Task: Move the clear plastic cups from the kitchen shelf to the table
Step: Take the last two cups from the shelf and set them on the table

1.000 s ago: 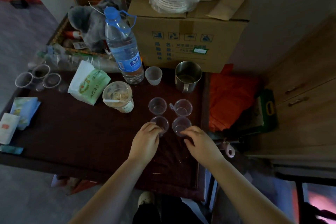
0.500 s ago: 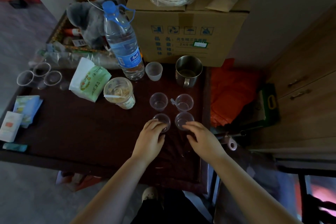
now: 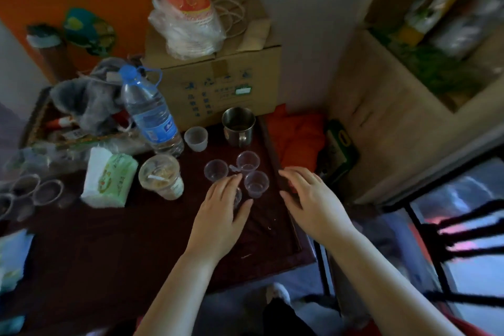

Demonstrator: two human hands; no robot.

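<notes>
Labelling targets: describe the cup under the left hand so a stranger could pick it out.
Start at the cardboard box behind the dark table; before it stands a steel mug, then four clear plastic cups. The target cup is the nearest, and the only one half hidden under the left hand.

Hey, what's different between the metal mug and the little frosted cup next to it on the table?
The metal mug is shiny steel with a side handle; the frosted cup is milky translucent plastic with no handle. The metal mug is taller and wider, the frosted cup smaller and tapered toward its base. Both stand upright, open end up, on the dark table in front of the cardboard box.
</notes>
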